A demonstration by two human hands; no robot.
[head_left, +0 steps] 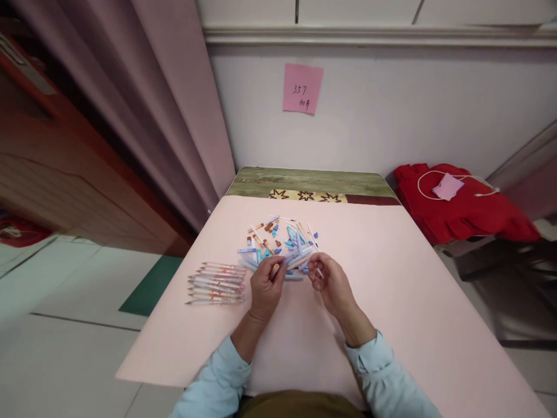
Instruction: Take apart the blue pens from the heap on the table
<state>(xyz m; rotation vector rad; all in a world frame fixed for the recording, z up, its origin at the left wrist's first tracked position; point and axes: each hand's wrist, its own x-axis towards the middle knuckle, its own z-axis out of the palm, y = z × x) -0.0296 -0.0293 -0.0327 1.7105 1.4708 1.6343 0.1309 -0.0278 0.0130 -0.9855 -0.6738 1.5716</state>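
Observation:
My left hand (264,287) is closed around a pen barrel (275,269); its tan end shows beside the thumb, and the rest is hidden in the fingers. A thin white pen refill (319,271) is pinched in my right hand (329,281), a short way to the right. Just beyond both hands lies a loose heap of pen parts: pale blue barrels (299,242), brown pieces (257,239), small blue and turquoise pieces (275,230), and white refills. Left of my left hand, several assembled pens (216,284) lie side by side in a stack of rows, tips pointing left.
A pale pink sheet (391,302) covers the table, with a green patterned strip (304,179) at the far edge. A red cloth bag (461,203) with a cord sits at the right. A pink note (303,88) is on the wall; a curtain (174,87) hangs left.

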